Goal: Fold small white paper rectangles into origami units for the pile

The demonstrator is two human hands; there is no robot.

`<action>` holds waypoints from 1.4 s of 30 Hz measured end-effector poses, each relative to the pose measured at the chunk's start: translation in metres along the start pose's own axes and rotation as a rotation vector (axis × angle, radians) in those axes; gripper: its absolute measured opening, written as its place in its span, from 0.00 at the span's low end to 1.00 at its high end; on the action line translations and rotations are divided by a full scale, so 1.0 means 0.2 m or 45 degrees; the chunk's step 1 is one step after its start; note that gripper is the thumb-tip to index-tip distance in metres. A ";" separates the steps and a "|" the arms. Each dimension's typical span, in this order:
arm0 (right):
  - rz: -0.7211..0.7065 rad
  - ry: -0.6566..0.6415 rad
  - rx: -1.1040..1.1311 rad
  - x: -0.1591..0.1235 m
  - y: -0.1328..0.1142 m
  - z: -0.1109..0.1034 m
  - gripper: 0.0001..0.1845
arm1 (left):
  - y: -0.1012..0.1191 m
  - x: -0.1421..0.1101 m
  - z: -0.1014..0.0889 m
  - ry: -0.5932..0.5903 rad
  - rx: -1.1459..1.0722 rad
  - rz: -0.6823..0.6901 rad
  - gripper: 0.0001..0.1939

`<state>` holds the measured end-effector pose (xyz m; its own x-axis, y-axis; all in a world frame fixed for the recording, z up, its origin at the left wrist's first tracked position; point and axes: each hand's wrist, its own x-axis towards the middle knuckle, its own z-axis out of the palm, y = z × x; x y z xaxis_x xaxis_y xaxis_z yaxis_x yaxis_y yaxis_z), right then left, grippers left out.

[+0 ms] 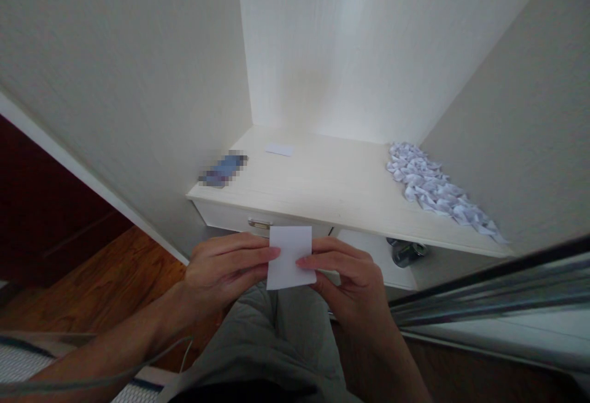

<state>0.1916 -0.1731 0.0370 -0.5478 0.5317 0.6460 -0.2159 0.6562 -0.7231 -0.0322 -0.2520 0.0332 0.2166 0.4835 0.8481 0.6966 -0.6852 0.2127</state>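
Note:
A small white piece of paper (290,265) is held upright between my two hands, in front of the cabinet. Its left edge is pinched by my left hand (228,265), with fingers closed on it. On the right edge my right hand (348,268) grips it the same way, thumb below and fingers across the front. Another white paper slip (279,150) lies flat at the back left of the shelf. Along the right side of the shelf rests a long pile of folded white paper pieces (437,188).
The cream shelf (332,176) has walls left, right and behind. A blurred-out bluish object (224,168) lies at its left end. Below are a drawer handle (259,224) and an open compartment with dark cans (408,254). A dark-edged door track (488,292) runs at right.

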 end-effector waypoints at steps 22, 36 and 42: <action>0.194 0.362 0.187 0.03 -0.03 0.13 0.06 | 0.09 0.10 0.05 0.142 -0.292 -0.432 0.03; 0.406 0.552 0.367 0.04 -0.07 0.16 0.09 | 0.18 0.20 0.06 0.289 -0.513 -0.897 0.08; 0.411 0.509 0.322 0.06 -0.11 0.13 0.19 | 0.19 0.23 0.04 0.245 -0.459 -0.921 0.05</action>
<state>0.1688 -0.1955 0.0542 -0.2802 0.8774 0.3895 -0.3023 0.3044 -0.9033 0.0101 -0.2511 0.0759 -0.3442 0.7924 0.5037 0.3503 -0.3893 0.8519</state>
